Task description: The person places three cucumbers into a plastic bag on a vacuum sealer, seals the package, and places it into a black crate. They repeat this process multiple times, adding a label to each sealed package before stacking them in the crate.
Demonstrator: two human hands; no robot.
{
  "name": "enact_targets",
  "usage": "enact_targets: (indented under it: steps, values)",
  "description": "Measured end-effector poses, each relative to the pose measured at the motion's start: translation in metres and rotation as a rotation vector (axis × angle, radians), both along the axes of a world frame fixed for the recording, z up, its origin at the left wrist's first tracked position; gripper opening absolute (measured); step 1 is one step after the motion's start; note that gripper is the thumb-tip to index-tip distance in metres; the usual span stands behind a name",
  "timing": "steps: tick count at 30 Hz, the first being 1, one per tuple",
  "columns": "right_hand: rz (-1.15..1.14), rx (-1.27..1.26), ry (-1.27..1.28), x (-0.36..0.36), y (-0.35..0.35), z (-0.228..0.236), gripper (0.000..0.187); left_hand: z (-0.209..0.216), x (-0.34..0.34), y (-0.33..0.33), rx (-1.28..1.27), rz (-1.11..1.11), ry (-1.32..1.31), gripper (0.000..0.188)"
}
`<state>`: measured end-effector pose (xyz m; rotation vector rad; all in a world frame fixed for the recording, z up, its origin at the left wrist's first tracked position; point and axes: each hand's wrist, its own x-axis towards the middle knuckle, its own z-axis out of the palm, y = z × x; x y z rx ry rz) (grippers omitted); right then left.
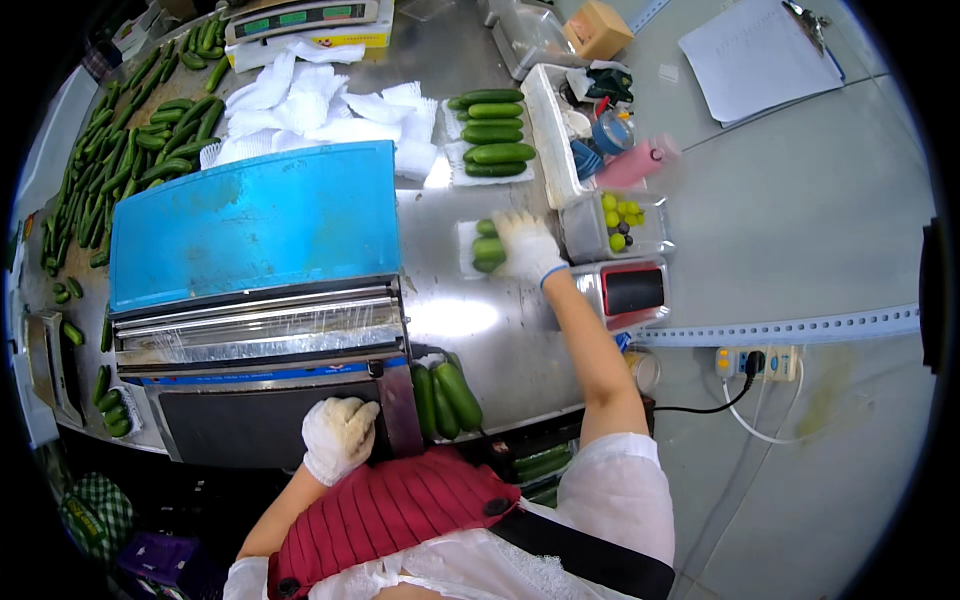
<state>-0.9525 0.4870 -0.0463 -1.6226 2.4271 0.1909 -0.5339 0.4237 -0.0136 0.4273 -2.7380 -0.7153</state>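
Note:
My right hand [528, 245], in a white glove, is on a small group of green cucumbers [487, 250] lying on a white foam-like sheet [465, 255]. Its fingers curl over their right ends, partly hiding them. My left hand [340, 437], also gloved, rests with curled fingers on the dark front plate [240, 420] of a film-wrapping machine [270, 330]; nothing shows in it. That machine has a blue cover [260, 225] and clear film along its metal rollers. Beyond my right hand, two more cucumber groups [495, 155] lie on white sheets.
A large cucumber heap [120, 170] covers the left side, beside piled white netting [300, 105] and a scale [305, 18]. At right stand a white foam box [545, 130], a grape container [615, 225] and a phone [633, 291]. Larger cucumbers [445, 400] lie beside the machine.

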Motion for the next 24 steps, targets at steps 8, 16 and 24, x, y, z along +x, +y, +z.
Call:
enact_targets:
  steps: [8, 16, 24]
  values:
    - [-0.224, -0.151, -0.081, 0.100, 0.092, 0.010, 0.085, 0.020, -0.097, 0.030, 0.229, -0.202, 0.248, 0.029]
    - [-1.040, -0.658, -0.640, 0.089, 0.176, -0.034, 0.073, -0.053, -0.205, 0.047, 0.762, 0.247, -0.279, 0.094]
    - [-0.947, -0.766, -0.614, 0.093, 0.168, -0.052, 0.065, -0.066, -0.231, 0.044, 0.704, 0.105, -0.450, 0.109]
